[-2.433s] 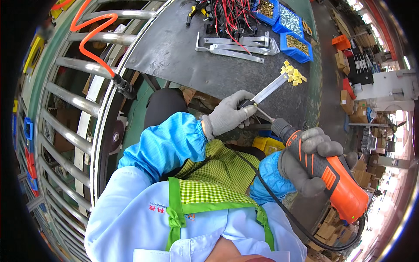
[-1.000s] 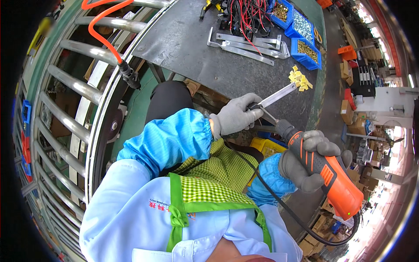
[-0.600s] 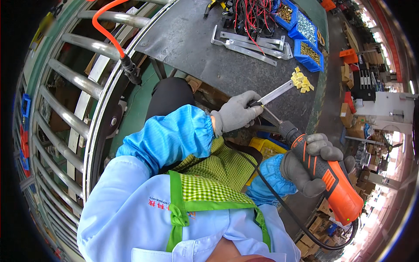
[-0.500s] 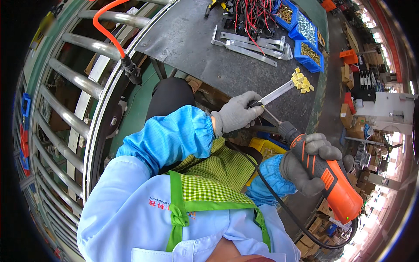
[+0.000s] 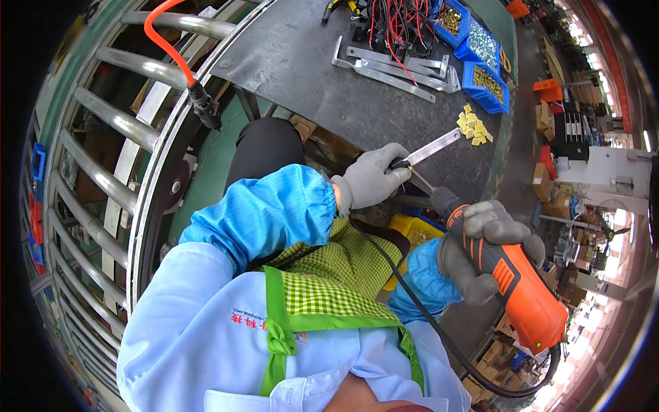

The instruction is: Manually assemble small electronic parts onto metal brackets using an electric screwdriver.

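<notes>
One power driver (image 5: 532, 299), one metal strip (image 5: 434, 147), three blue bins (image 5: 482, 100), at least three brackets (image 5: 398, 84) | left hand's (image 5: 374, 175) grip pinches the strip's near end, right hand's (image 5: 484, 250) wraps the driver | strip flat, silvery, narrow, at the counter's (image 5: 288, 62) edge, far end near yellow pieces (image 5: 473, 126)

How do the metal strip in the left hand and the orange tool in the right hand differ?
The metal strip is slim, flat and silvery; the orange tool is bulky and rounded. The left hand holds the strip near one end, while the right hand wraps around the tool's body. Both are held in gloved hands.
</notes>
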A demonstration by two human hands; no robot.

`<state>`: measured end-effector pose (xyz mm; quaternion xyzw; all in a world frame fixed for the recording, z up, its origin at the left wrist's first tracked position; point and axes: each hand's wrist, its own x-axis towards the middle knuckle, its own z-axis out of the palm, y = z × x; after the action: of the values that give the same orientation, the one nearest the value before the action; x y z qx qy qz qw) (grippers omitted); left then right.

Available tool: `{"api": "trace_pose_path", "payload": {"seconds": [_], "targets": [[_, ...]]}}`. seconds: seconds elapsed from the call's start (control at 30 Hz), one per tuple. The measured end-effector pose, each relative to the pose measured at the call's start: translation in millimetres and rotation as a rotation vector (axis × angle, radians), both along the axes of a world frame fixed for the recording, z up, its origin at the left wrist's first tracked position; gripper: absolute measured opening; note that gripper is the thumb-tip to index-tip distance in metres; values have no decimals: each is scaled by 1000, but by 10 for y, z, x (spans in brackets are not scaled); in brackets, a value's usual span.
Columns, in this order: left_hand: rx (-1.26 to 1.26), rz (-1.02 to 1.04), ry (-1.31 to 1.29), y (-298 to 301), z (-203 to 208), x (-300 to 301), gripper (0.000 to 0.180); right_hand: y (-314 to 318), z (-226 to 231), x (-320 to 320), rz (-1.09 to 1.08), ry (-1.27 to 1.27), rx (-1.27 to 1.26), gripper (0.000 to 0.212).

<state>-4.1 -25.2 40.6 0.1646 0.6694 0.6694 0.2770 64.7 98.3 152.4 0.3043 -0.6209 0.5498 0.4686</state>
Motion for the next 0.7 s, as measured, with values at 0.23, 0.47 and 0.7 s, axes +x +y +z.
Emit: {"api": "trace_pose_path", "payload": {"seconds": [0.23,0.47,0.7], "targets": [[-8,-16,14,-18,-7,24,28,-62,-2,-19,13,-59,-28,61],[-45,-85,-48,17,37,65,25,23,-114,61,-5,-97,-43,66],[-328,-119,554,435,-178,-333,34,270,312,443,16,-62,12,46]]}}
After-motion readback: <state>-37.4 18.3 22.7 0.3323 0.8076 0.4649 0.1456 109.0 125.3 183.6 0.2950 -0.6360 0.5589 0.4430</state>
